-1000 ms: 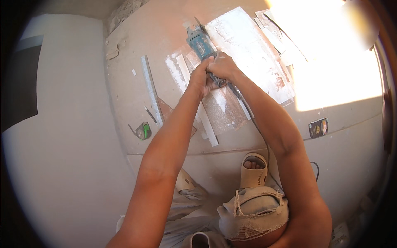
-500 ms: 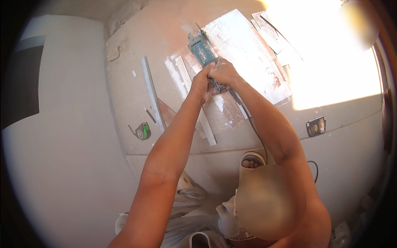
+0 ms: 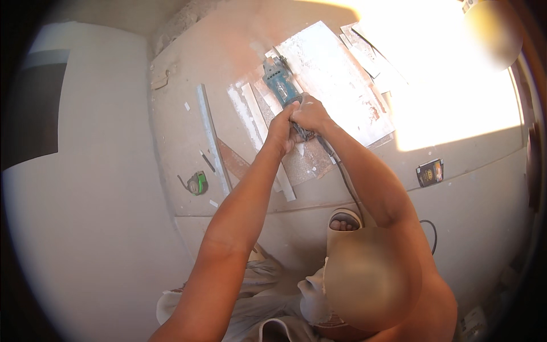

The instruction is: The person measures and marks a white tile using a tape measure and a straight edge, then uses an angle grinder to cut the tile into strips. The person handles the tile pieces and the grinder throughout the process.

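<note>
Both my hands are wrapped round a teal angle grinder (image 3: pixel 281 85), its disc end pointing away from me. My left hand (image 3: pixel 281 131) grips the rear of the body from the left. My right hand (image 3: pixel 311 114) closes over the handle from the right, partly covering it. The thin disc stands along the left edge of a large, pale, dust-covered tile (image 3: pixel 336 74) lying on the floor. Whether the disc touches the tile is hard to make out. Reddish dust (image 3: pixel 242 43) hangs beyond the tool. A dark power cord (image 3: pixel 346 178) runs back from the handle towards my foot.
Narrow strips (image 3: pixel 254 107) and a grey metal bar (image 3: pixel 209 131) lie left of the tile. Farther left are a green tape measure (image 3: pixel 198 183) and a pencil (image 3: pixel 207 161). A small dark packet (image 3: pixel 429 172) lies at right. My sandalled foot (image 3: pixel 344 221) is close; a wall (image 3: pixel 102 188) rises left.
The grinder and both hands have drawn slightly towards me along the tile's edge. The dust beyond the disc looks more spread out. The whole view has shifted a little.
</note>
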`<state>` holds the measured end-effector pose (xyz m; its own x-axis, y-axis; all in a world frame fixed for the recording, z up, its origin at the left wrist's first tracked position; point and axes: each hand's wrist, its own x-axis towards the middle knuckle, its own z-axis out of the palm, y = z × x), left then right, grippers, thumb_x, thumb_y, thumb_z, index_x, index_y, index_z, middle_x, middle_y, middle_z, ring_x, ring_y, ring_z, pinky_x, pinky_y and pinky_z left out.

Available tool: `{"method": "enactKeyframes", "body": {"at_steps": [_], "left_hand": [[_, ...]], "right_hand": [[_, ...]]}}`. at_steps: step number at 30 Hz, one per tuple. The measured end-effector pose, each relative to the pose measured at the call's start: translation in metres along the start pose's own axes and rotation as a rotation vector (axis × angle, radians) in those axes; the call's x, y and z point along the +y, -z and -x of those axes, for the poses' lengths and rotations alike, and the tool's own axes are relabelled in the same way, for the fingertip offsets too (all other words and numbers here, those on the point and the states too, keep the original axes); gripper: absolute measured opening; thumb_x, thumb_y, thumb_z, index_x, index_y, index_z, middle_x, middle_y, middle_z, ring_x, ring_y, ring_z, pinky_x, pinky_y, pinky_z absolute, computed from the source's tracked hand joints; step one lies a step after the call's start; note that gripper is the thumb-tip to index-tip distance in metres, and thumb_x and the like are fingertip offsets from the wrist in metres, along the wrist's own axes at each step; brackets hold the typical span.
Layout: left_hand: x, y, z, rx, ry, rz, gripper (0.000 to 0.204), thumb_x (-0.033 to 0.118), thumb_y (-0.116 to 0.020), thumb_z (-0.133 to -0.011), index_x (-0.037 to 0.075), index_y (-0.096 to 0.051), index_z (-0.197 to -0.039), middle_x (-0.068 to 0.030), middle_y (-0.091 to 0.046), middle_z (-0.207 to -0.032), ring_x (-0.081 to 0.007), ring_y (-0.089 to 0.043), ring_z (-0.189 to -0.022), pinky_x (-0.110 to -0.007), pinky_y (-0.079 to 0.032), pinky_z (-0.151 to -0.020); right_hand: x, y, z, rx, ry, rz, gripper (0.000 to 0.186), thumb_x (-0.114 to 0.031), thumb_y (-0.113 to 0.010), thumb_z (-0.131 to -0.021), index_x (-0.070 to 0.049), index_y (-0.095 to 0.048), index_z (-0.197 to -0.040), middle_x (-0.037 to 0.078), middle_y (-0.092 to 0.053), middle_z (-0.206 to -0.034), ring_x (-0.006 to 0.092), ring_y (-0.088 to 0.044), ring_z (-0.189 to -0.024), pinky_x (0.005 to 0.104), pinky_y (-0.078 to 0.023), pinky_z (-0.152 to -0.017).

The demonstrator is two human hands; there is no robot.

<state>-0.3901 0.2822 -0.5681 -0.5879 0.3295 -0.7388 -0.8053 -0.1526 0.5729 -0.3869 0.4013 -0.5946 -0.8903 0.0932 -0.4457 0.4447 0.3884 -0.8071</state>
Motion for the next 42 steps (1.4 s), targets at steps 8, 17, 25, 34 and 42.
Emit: {"method": "enactKeyframes", "body": {"at_steps": [8,17,25,34,42], "left_hand": [[-0.007,-0.002,0.007,0.001,0.008,0.020,0.056,0.034,-0.061,-0.094,0.002,-0.042,-0.136,-0.0163,-0.042,-0.135,-0.0385,-0.051,-0.121,-0.066,-0.049,-0.090],[-0.020,-0.004,0.015,0.007,-0.010,0.033,0.054,0.033,-0.060,-0.095,0.002,-0.044,-0.136,-0.0165,-0.042,-0.135,-0.0367,-0.052,-0.120,-0.063,-0.051,-0.089],[-0.029,-0.005,0.021,0.013,-0.022,0.043,0.050,0.034,-0.060,-0.094,0.002,-0.048,-0.130,-0.0152,-0.051,-0.124,-0.0320,-0.058,-0.109,-0.056,-0.054,-0.084],[-0.041,-0.004,0.023,-0.009,-0.013,0.049,0.050,0.034,-0.062,-0.093,0.002,-0.049,-0.129,-0.0148,-0.049,-0.129,-0.0323,-0.056,-0.114,-0.058,-0.051,-0.089],[-0.049,-0.007,0.033,0.018,0.005,0.023,0.049,0.036,-0.062,-0.094,0.003,-0.050,-0.128,-0.0142,-0.053,-0.126,-0.0302,-0.057,-0.112,-0.055,-0.053,-0.089]], "right_hand": [[0.004,0.000,0.010,0.004,-0.025,-0.005,0.055,-0.024,-0.063,-0.077,0.010,-0.052,-0.118,0.033,-0.063,-0.111,0.0435,-0.063,-0.108,0.0438,-0.050,-0.094],[0.009,0.002,0.025,0.005,-0.019,-0.015,0.053,-0.022,-0.062,-0.078,0.012,-0.052,-0.117,0.034,-0.063,-0.111,0.0439,-0.063,-0.108,0.0435,-0.050,-0.094],[0.011,0.003,0.038,0.006,-0.011,0.008,0.052,-0.024,-0.059,-0.081,0.013,-0.051,-0.117,0.034,-0.063,-0.107,0.0445,-0.063,-0.104,0.0428,-0.050,-0.091],[0.019,0.002,0.045,0.001,-0.026,-0.012,0.053,-0.020,-0.061,-0.076,0.012,-0.051,-0.117,0.034,-0.063,-0.108,0.0443,-0.063,-0.107,0.0437,-0.050,-0.094],[0.023,0.001,0.057,0.021,-0.044,-0.002,0.053,-0.021,-0.061,-0.077,0.011,-0.050,-0.119,0.034,-0.063,-0.109,0.0449,-0.062,-0.107,0.0440,-0.050,-0.094]]}}
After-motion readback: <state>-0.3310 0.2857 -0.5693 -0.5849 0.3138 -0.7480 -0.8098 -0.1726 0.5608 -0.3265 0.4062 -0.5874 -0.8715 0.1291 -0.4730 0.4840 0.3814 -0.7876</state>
